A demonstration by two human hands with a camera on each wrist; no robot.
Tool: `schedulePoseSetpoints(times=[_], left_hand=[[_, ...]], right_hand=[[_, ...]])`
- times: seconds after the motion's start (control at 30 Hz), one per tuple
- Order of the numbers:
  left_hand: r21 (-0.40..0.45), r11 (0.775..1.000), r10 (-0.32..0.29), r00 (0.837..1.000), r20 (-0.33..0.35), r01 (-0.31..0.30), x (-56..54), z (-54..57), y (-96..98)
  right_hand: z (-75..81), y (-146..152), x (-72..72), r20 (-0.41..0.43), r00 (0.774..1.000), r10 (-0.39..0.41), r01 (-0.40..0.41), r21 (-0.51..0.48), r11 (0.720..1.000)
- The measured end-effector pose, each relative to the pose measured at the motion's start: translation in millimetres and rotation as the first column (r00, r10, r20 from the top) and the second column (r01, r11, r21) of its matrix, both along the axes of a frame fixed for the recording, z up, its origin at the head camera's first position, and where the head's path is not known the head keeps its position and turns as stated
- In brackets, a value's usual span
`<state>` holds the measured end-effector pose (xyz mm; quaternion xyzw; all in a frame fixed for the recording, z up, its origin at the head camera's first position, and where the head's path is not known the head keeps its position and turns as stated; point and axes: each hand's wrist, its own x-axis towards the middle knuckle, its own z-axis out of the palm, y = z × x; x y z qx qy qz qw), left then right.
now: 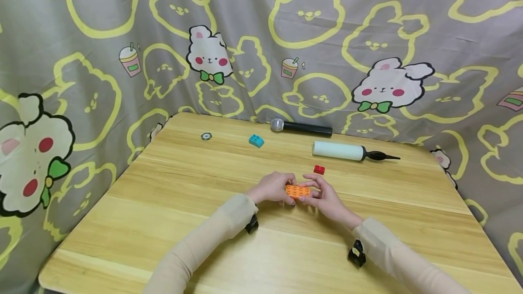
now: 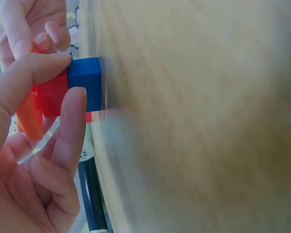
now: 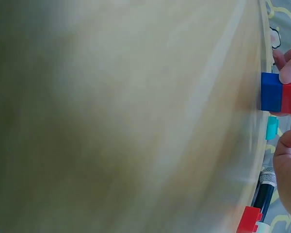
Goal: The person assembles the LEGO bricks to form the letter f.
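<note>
A small stack of toy building bricks stands between my hands, close over the table. An orange brick [image 1: 297,191] with several studs lies on top, a red brick [image 2: 53,94] under it, and a blue brick [image 2: 85,82] at the bottom. My left hand [image 1: 274,188] grips the stack, thumb and a finger at the seam of red and blue. From the other side, my right hand [image 1: 327,198] pinches the right end of the orange brick between thumb and fingers. Just beyond the hands sits a separate small red brick [image 1: 319,169].
Toward the back of the wooden table [image 1: 163,194] lie a round chip [image 1: 206,136], a teal brick [image 1: 256,140] and a microphone [image 1: 304,127]. A pale hand pump [image 1: 339,150] with a black nozzle lies at the right. A patterned curtain [image 1: 245,12] hangs behind.
</note>
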<state>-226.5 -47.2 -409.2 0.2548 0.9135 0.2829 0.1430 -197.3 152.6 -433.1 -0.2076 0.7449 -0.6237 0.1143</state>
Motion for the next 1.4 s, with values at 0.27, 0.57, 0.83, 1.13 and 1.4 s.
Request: schedulePoseSetpoints(times=[0.27, 0.57, 0.83, 1.13, 1.4], left_hand=[[-0.084, 0.996, -0.02, 0.994, -0.108, 0.011, 1.0, 6.2, -2.8], [-0.075, 0.997, 0.0, 0.994, -0.114, -0.008, 0.0, 10.0, -6.5], [-0.08, 0.996, 0.017, 0.995, -0.096, -0.025, 0.3, 13.0, -6.1], [-0.077, 0.996, 0.029, 0.994, -0.106, -0.038, -0.2, 12.1, -4.9], [-0.018, 0.998, 0.049, 0.991, -0.127, -0.052, -2.3, 5.5, -5.1]], right_hand=[[0.3, -3, 1.7, 0.014, 1.0, -0.017, 0.017, 0.017, 1.0], [-0.1, -4, 2.1, 0.015, 0.999, -0.038, 0.037, 0.03, 0.999], [-1.2, -2, 1.3, -0.005, 0.999, -0.038, 0.039, 0.031, 0.999], [-2.0, -2, 0.8, 0.042, 0.999, -0.033, 0.032, 0.028, 0.999], [-1.4, -2, -1.1, 0.017, 0.999, -0.043, 0.042, 0.052, 0.998]])
